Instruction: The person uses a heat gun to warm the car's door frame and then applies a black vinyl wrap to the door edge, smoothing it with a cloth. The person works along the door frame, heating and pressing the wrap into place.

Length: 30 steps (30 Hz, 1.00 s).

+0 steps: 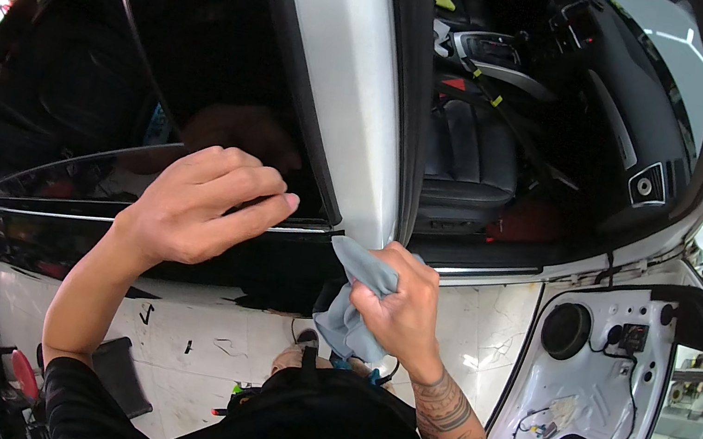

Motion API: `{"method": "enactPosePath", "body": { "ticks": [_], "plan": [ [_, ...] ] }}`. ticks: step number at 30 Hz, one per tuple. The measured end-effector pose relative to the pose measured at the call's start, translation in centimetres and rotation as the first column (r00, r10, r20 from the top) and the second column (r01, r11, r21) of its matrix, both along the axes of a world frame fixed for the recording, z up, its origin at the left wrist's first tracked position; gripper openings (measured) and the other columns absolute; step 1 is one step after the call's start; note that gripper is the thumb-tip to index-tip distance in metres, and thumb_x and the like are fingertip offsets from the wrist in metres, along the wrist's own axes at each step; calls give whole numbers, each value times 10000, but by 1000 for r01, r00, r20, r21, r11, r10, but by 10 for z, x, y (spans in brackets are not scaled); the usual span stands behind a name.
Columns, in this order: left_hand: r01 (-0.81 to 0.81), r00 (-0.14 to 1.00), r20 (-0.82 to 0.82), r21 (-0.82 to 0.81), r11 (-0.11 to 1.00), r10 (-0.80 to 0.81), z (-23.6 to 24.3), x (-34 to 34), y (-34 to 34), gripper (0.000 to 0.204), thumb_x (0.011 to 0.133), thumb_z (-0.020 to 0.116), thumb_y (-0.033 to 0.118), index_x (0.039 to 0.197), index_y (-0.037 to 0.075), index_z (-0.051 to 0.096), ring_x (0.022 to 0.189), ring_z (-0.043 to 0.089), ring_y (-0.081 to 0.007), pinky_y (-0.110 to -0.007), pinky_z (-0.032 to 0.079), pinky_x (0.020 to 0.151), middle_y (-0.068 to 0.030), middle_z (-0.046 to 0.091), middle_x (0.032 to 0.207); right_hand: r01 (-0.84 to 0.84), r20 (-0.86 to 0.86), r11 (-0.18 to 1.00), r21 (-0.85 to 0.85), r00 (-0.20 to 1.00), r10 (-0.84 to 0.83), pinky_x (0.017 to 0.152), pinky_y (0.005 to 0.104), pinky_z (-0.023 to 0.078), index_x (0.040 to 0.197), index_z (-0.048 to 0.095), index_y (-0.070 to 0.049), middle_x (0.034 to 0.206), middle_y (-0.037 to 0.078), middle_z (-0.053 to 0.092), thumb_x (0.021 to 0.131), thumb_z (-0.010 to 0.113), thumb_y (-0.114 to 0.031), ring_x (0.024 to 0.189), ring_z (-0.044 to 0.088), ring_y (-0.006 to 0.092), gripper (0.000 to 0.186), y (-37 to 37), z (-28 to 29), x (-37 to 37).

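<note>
A blue-grey cloth [342, 317] is bunched in my right hand [403, 302], which is closed around it. That hand sits at the lower end of the white car pillar [351, 60], in front of the sill. My left hand [208, 204] is over the lower edge of the dark rear door window [211, 54], close to the bright trim strip [70, 217]. Its fingers are curled in, and whatever they may hold is hidden beneath them. Below the strip, the rear door's black outer panel [174, 266] shows a ragged lower edge.
Right of the pillar, the front doorway shows a black seat [476, 152] and a dashboard [616, 106]. An open white front door [587, 402] with bare inner metal, wiring and a speaker stands at right. A dark stool-like object [121, 376] and black scraps [188, 347] lie on the floor.
</note>
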<state>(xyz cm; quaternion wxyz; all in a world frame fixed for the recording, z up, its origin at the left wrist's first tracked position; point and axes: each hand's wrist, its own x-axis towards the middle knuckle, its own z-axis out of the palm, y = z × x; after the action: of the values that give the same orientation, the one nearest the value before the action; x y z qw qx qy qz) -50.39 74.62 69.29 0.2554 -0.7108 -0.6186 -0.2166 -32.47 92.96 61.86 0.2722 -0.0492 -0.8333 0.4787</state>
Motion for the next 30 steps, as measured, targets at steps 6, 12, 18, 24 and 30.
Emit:
{"method": "enactPosePath", "body": {
  "ticks": [6,12,18,24,30],
  "plan": [
    [40,999,-19,-262,964,-46,25,13,48,195,712,687,60,891,-1,639,821,588,-213,-321,524,630,-81,579,881,-24,145,998,65,989,14,587,360,482,825,648,52,690,185,601,697,639,-51,617,622,325,164,5,12,-4],
    [-10,1000,25,-245,969,16,35,20,54,234,752,717,2,979,20,665,804,612,-232,-312,567,668,-103,622,899,-52,294,995,-91,953,76,638,454,494,825,627,49,766,222,641,700,668,-66,706,623,422,175,8,1,15],
    [-129,963,191,-290,948,189,-7,48,12,262,735,689,-31,997,-24,673,763,588,-232,-336,514,606,-101,590,885,17,-86,993,-121,996,-27,600,324,492,826,668,29,704,136,627,679,649,-24,620,636,263,157,3,-21,12],
    [-298,945,49,-281,912,324,-51,63,-5,534,707,711,4,1234,45,643,759,506,-210,-329,465,635,-61,517,857,-14,-43,991,-130,999,8,583,319,485,814,651,34,699,136,619,668,657,-9,595,628,248,152,6,-18,2],
    [-365,927,-55,-362,858,371,-45,68,4,657,708,714,60,1347,85,564,780,468,-211,-320,420,640,-49,464,841,28,-45,984,-177,998,-37,582,320,485,824,653,45,697,144,619,673,660,-19,590,630,252,164,7,-23,7]
  ]
}}
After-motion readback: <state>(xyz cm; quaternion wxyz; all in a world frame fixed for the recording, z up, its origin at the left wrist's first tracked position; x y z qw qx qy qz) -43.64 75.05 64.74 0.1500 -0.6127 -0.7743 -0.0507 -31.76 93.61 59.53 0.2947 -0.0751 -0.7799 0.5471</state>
